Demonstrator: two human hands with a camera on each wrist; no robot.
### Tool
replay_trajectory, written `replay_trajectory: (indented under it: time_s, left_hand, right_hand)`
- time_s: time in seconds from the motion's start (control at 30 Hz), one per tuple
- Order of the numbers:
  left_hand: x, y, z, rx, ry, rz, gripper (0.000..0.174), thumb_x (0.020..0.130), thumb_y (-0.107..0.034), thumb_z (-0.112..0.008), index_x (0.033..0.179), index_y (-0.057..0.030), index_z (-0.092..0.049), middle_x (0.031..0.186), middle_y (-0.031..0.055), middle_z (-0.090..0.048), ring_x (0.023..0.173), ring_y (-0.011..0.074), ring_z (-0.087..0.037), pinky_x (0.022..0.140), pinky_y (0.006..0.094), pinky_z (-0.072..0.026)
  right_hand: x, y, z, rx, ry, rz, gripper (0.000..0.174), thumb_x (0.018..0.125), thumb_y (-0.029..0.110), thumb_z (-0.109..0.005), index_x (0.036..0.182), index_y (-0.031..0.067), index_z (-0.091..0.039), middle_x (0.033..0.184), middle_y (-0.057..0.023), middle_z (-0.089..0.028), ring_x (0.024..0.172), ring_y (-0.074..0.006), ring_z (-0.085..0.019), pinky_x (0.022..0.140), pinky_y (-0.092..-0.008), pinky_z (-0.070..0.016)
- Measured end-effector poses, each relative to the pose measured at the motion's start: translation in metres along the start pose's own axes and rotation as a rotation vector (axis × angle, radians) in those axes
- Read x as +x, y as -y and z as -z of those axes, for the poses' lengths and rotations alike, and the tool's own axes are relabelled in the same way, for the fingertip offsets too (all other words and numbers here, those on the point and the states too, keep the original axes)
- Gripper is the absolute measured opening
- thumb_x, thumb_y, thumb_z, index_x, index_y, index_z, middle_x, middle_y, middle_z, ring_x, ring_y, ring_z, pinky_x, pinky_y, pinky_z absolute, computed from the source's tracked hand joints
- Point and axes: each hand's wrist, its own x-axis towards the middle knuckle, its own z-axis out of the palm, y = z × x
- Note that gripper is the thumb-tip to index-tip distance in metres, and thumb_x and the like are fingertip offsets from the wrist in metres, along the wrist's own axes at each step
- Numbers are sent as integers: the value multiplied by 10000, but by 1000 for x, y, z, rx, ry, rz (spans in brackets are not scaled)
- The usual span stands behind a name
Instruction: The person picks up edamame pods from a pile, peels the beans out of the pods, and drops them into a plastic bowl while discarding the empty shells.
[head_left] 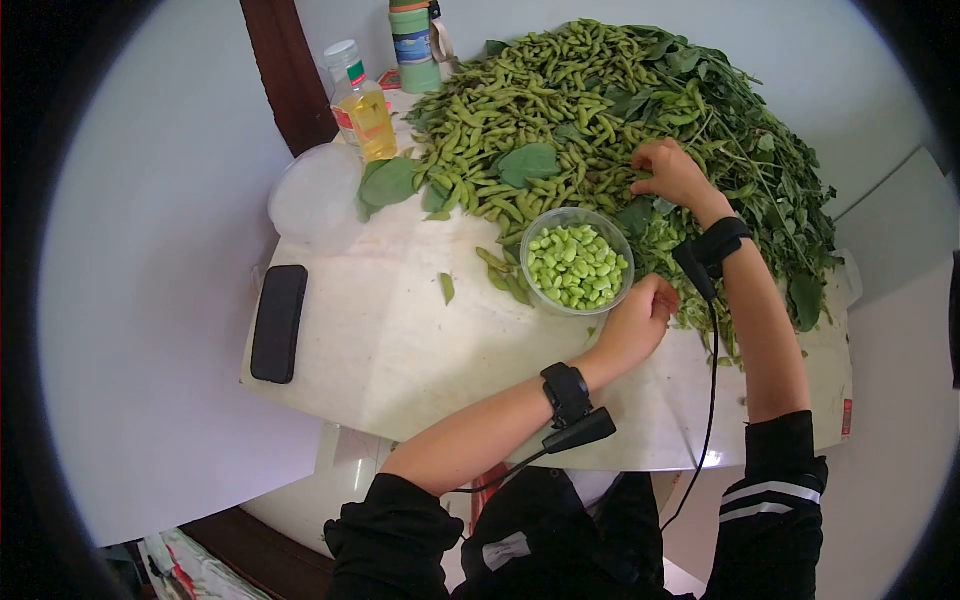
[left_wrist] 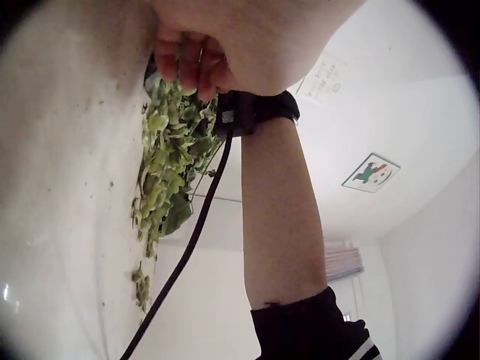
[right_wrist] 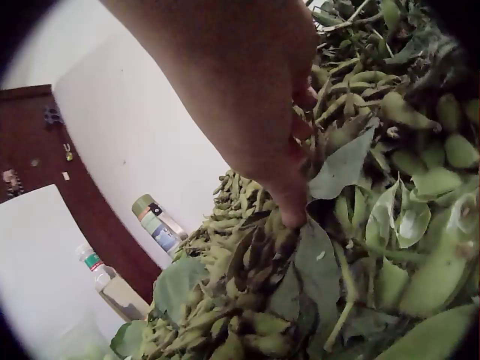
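Note:
A large heap of green pods [head_left: 590,110] with leaves covers the back of the table. My right hand [head_left: 677,178] reaches into it from the right, and in the right wrist view the hand [right_wrist: 255,112] has its thumb down against pods and a leaf [right_wrist: 345,165]; whether its fingers grip a pod is hidden. A clear round tub [head_left: 578,308] of shelled green beans [head_left: 577,267] stands before the heap. Just right of the tub, my left hand [head_left: 638,322] rests low by the split pods [head_left: 665,245], its fingers loosely bent and nothing visible in them, also in the left wrist view [left_wrist: 240,45].
A black phone [head_left: 279,323] lies at the table's left edge. At the back left stand an oil bottle [head_left: 363,110], a green flask [head_left: 413,50] and a pale translucent round container [head_left: 318,195]. Leafy stems [head_left: 780,190] spread along the right. A black cable [head_left: 713,380] hangs from my right wrist.

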Motion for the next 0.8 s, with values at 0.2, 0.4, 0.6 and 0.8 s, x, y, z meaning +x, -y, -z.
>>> replay_trajectory:
  time_s: [0.2, 0.4, 0.6, 0.8]
  left_hand:
    - [0, 0, 0, 13, 19, -4, 111, 792, 48, -397, 852, 17, -485, 790, 106, -578, 763, 176, -571, 702, 277, -443]
    - [1, 2, 0, 13, 23, 10, 116, 796, 50, -390, 850, 21, -489, 786, 111, -581, 765, 177, -577, 704, 278, -449]
    - [1, 3, -1, 40, 17, 2, 111, 790, 49, -395, 832, 28, -495, 780, 116, -583, 759, 175, -581, 701, 279, -454]
    - [0, 1, -1, 26, 4, -26, 110, 783, 40, -406, 836, 22, -501, 771, 113, -589, 717, 170, -579, 655, 273, -449]
  right_hand:
    - [0, -2, -2, -84, 60, -83, 405, 658, 358, -697, 912, 62, -588, 944, -127, -526, 986, -318, -432, 826, -405, -401]
    - [-2, 5, -2, -216, 77, -134, 456, 703, 412, -645, 1010, 81, -585, 1017, -152, -497, 1042, -324, -409, 855, -418, -391]
    - [-1, -1, -8, -272, 15, 3, 325, 834, 294, -500, 1074, 78, -544, 1026, -135, -487, 1033, -311, -411, 869, -418, -374]
    - [-5, -8, 6, -357, -98, 250, 241, 887, 186, -383, 990, 21, -524, 954, -141, -478, 916, -311, -423, 816, -410, -369]
